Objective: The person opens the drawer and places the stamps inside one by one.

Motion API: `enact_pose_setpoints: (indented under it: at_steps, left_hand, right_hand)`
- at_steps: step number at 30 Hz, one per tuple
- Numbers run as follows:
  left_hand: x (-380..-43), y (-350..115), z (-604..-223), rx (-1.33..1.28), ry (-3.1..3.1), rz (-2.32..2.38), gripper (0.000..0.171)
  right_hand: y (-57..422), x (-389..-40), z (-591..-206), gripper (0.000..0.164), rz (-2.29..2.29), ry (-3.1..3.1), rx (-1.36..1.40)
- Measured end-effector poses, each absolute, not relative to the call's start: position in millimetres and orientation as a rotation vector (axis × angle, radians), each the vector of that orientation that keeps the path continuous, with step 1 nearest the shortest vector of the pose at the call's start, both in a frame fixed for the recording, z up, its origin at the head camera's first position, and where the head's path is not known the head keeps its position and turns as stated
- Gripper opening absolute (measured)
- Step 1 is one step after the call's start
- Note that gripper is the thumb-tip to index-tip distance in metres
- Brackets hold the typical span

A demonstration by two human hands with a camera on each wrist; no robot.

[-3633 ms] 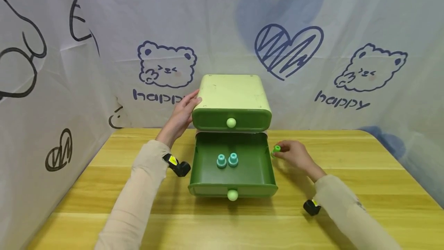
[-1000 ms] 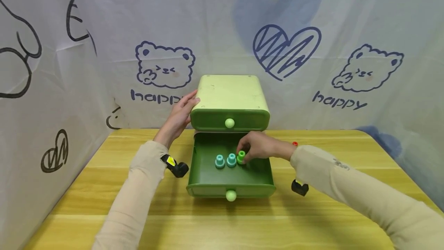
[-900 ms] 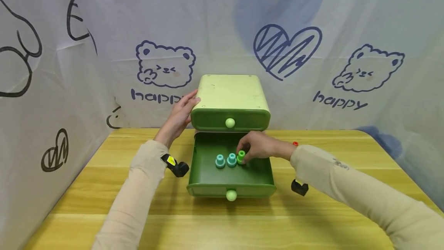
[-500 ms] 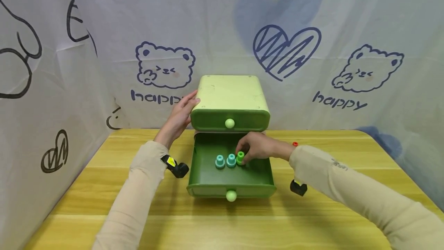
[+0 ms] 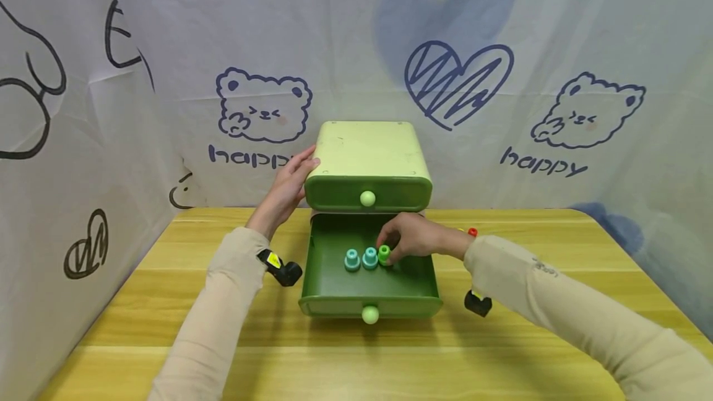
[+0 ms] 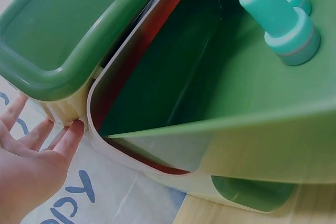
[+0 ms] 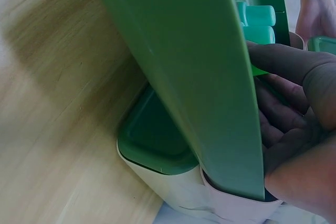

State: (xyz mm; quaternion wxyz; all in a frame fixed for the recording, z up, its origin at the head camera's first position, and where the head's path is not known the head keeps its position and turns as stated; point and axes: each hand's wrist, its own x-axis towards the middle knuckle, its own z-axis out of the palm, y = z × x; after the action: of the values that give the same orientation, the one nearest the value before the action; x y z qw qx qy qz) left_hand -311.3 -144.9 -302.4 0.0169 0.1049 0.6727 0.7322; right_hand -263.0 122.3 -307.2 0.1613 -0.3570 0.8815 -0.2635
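Wood-grain table (image 5: 356, 364) in front of me, yellowish. Behind it I've got a whitish cloth (image 5: 351, 30), bit wrinkled, runs down my L side too. Drawn on the back part: blue outline bear (image 5: 264, 105) to my L w/ "happy" under it (partly hidden), a 2nd bear (image 5: 588, 110), tilted, to my R w/ the same word, and btwn them a scribbled heart (image 5: 459, 85) overlapping a soft pale-blue heart (image 5: 445, 11). L side has a small dark heart (image 5: 87, 245) plus big black lines (image 5: 46, 110). Also to my R there's a lil red thing (image 5: 472, 231), partly hidden, w/ a speck of yellow (image 5: 461, 229) nxt to it, can't tell what either is tbh.
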Motion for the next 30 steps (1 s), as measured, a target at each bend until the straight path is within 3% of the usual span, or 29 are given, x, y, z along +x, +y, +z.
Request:
enact_pose_setpoints:
  at_steps: [13, 20, 30]
  left_hand:
    - [-312.1, -144.8, -303.3, 0.301, 2.087, 2.279, 0.060]
    - [-313.6, -144.1, -301.1, 0.315, 2.094, 2.279, 0.060]
    - [-312.3, -144.7, -301.8, 0.295, 2.078, 2.279, 0.059]
  right_hand:
    - [125.4, -254.2, -297.5, 0.024, -0.814, 2.559, -1.000]
    - [130.1, -214.6, -284.8, 0.026, -1.108, 2.573, -0.994]
    - [142.6, -152.9, -305.8, 0.029, -1.600, 2.315, -0.679]
